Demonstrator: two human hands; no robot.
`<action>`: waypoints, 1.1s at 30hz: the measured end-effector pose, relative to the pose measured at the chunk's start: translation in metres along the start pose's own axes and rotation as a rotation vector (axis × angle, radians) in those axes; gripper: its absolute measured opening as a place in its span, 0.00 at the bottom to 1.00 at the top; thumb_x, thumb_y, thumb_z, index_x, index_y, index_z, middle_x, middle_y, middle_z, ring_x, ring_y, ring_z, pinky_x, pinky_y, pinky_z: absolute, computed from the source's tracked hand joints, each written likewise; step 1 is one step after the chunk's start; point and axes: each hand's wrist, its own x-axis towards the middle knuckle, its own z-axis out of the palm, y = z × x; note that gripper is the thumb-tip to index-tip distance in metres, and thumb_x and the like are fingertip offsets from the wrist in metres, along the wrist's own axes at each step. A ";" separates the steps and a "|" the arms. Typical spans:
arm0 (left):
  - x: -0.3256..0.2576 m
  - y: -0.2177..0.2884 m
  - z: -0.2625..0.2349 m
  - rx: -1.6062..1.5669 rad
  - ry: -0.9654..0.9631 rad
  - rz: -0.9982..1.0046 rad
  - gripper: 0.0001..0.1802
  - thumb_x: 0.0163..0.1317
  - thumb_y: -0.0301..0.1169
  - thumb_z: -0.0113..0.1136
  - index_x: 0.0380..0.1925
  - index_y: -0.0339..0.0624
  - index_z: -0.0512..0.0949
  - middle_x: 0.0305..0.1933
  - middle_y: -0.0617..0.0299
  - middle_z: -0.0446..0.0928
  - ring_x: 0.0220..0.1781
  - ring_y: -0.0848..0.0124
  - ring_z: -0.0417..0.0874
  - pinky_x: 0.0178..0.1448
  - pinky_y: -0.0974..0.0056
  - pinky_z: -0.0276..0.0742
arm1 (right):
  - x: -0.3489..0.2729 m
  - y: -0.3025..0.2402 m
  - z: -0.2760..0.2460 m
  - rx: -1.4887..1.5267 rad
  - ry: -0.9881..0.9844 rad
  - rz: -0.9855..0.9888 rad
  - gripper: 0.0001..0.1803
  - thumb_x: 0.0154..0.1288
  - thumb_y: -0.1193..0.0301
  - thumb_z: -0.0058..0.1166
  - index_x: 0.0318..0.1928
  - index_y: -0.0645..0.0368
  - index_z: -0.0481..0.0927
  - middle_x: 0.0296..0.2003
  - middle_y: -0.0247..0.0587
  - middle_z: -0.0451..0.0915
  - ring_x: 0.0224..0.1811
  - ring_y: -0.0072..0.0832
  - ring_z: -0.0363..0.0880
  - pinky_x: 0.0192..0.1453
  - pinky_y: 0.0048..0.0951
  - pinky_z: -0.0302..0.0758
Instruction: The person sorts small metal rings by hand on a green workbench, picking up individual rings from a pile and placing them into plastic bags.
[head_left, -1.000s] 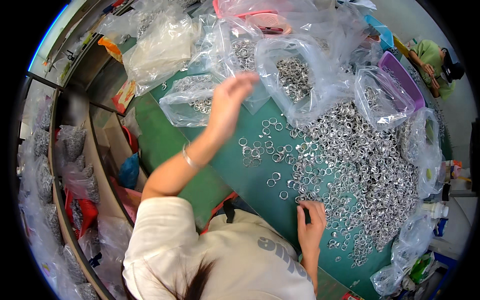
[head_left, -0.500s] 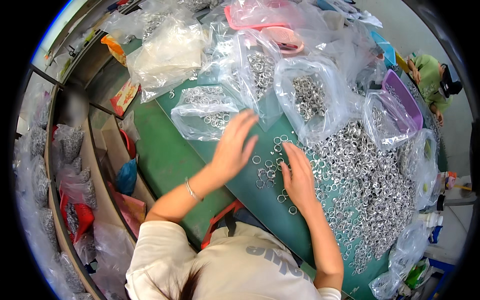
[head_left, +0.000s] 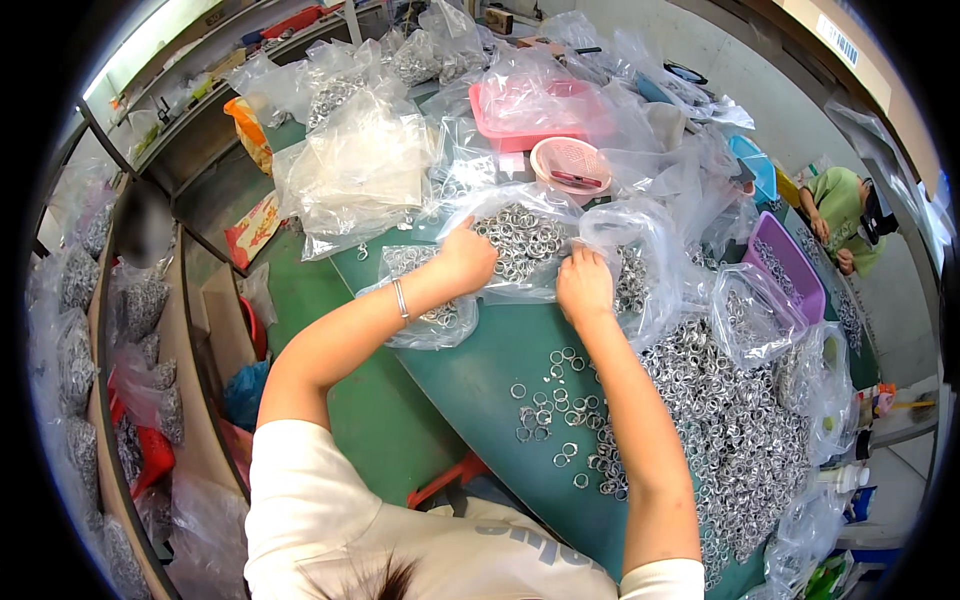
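Note:
A clear plastic bag (head_left: 540, 285) lies in the middle of the green table, its mouth spread wide over a heap of silvery metal rings (head_left: 520, 240). My left hand (head_left: 470, 258) is closed on the left side of its rim. On the opposite side my right hand (head_left: 585, 285) pinches the bag's edge, fingers curled. A smaller bag of rings (head_left: 440, 318) sits beneath my left wrist, partly covered by it. Right of my right hand stands another open bag of rings (head_left: 655, 300). Several loose rings (head_left: 560, 400) lie nearer to me, left of my right forearm.
A large pile of rings (head_left: 750, 430) covers the table's right side. Behind it are a bag (head_left: 745, 345) and a purple basket (head_left: 800, 265). Pink baskets (head_left: 500, 130) and plastic sheets (head_left: 360, 180) fill the back. At far right a person (head_left: 845, 215) in green works.
Both hands have moved away from me, from over the loose rings to the middle bag, and now grip its edges. That bag's mouth is spread wider. The view has shifted too.

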 end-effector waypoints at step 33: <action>-0.121 0.183 0.012 -1.078 0.519 -0.052 0.18 0.53 0.16 0.55 0.46 0.39 0.74 0.50 0.53 0.70 0.50 0.55 0.71 0.54 0.57 0.67 | -0.219 -0.024 -0.066 0.896 0.109 0.252 0.18 0.50 0.82 0.53 0.44 0.58 0.79 0.49 0.39 0.74 0.53 0.39 0.69 0.57 0.41 0.61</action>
